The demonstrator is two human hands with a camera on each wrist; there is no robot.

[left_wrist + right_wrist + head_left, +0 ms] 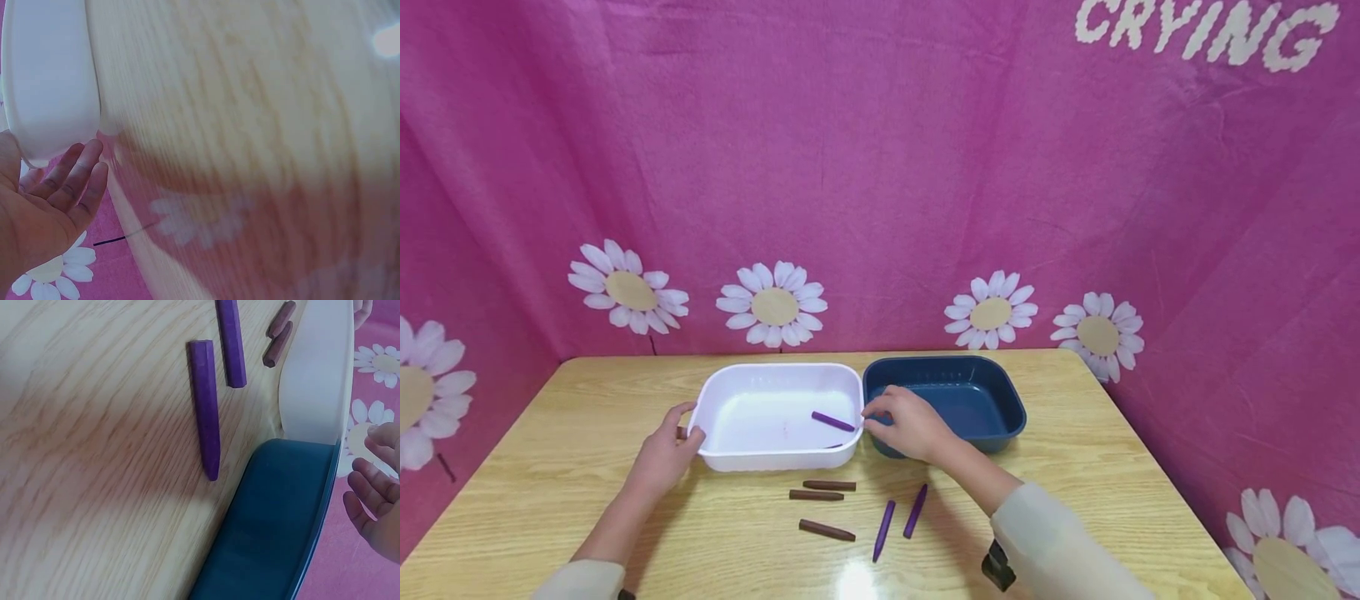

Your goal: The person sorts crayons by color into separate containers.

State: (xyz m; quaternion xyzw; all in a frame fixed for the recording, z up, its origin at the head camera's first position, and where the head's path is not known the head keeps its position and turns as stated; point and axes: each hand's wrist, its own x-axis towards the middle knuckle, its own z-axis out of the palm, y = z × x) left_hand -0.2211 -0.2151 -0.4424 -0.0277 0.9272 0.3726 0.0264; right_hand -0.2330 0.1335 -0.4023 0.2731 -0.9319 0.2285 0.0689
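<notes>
A white tray (775, 457) and a dark blue tray (1000, 417) stand side by side on the wooden table (587, 433). One purple crayon (832, 421) is inside the white tray at its right end. My right hand (871, 414) hovers over the seam between the trays, fingertips just right of that crayon; its fingers (372, 487) are loosely spread with nothing between them. My left hand (685, 423) rests against the white tray's left rim, fingers (78, 172) straight beside the tray's corner (50, 81). A small brown piece (681, 432) shows by that hand.
In front of the trays lie three brown crayons (829, 485) (816, 495) (826, 530) and two purple crayons (883, 530) (915, 510), the purple ones also in the right wrist view (205, 406) (231, 340). A pink daisy-print cloth (880, 167) walls the table.
</notes>
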